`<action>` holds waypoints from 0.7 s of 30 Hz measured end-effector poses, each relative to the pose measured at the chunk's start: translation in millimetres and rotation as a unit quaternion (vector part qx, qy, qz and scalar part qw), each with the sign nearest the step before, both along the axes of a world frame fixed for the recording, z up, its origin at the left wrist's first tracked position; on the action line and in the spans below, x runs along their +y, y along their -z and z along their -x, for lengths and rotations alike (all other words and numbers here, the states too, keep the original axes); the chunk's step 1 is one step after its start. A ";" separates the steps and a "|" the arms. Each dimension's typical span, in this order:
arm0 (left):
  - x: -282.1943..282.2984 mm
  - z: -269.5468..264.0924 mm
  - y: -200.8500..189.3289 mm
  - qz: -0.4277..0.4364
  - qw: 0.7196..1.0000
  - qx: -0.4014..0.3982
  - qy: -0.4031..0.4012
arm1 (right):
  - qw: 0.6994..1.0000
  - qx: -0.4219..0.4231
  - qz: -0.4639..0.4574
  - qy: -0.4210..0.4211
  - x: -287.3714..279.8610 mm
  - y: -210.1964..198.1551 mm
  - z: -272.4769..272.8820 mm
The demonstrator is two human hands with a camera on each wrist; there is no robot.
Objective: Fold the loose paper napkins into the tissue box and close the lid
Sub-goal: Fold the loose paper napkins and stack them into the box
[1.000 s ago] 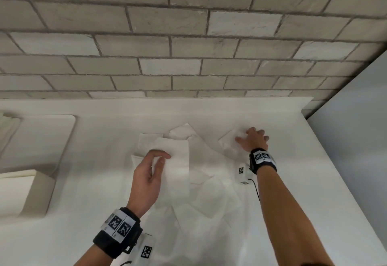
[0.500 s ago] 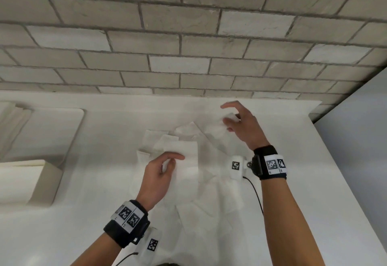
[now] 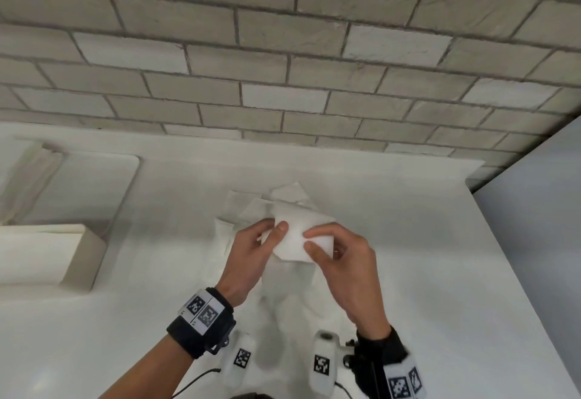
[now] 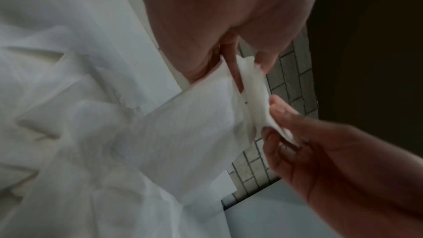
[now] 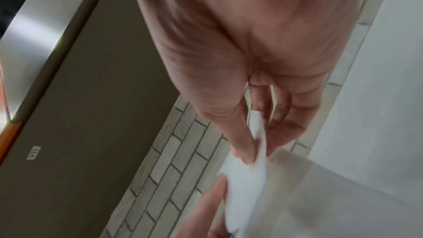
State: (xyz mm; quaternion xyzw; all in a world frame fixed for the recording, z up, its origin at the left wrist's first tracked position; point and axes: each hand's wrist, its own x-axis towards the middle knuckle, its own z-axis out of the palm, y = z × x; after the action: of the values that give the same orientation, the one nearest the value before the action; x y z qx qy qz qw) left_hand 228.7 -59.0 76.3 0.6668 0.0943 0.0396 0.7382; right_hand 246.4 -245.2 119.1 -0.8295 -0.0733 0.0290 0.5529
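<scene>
Both hands hold one white paper napkin (image 3: 298, 229) lifted above the loose pile of napkins (image 3: 248, 207) on the white counter. My left hand (image 3: 251, 251) pinches its left edge with the thumb on top. My right hand (image 3: 342, 257) pinches its right edge between thumb and fingers. The left wrist view shows the napkin (image 4: 254, 95) stretched between the two hands, with more napkins (image 4: 68, 97) below. In the right wrist view the napkin (image 5: 245, 184) hangs from my right fingertips. The cream tissue box (image 3: 47, 254) stands at the far left with its lid (image 3: 78, 185) lying open behind it.
A grey brick wall (image 3: 283, 68) backs the white counter (image 3: 424, 273). A pale wall panel (image 3: 540, 210) bounds the counter on the right. Bare counter lies between the box and the napkin pile.
My right hand lifted a napkin from the far right of the pile and brought it toward me. My left hand left the pile and took hold of the same napkin.
</scene>
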 end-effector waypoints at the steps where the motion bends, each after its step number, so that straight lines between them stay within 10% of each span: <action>1: 0.1 0.1 2.1 -0.007 1.000 -0.010 -0.020 | 1.000 0.002 0.012 0.012 -1.2 2.9 8.1; 9: 16.5 12.6 7.7 -0.013 0.996 -0.004 -0.085 | 0.998 0.022 0.004 -0.058 4.1 -7.0 37.5; 17: 79.2 38.1 -1.7 -0.033 0.996 -0.003 -0.085 | 0.963 -0.206 0.161 -0.062 39.9 -34.2 38.6; 21: 130.0 56.2 -13.9 -0.090 0.992 -0.033 -0.081 | 0.958 -0.096 0.137 -0.234 74.2 -78.6 71.3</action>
State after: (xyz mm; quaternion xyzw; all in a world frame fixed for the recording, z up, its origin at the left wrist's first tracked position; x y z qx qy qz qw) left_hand 172.5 71.0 90.1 0.7194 0.1199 0.1295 0.6718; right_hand 175.1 -171.0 197.7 -0.8559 -0.3135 0.0872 0.4019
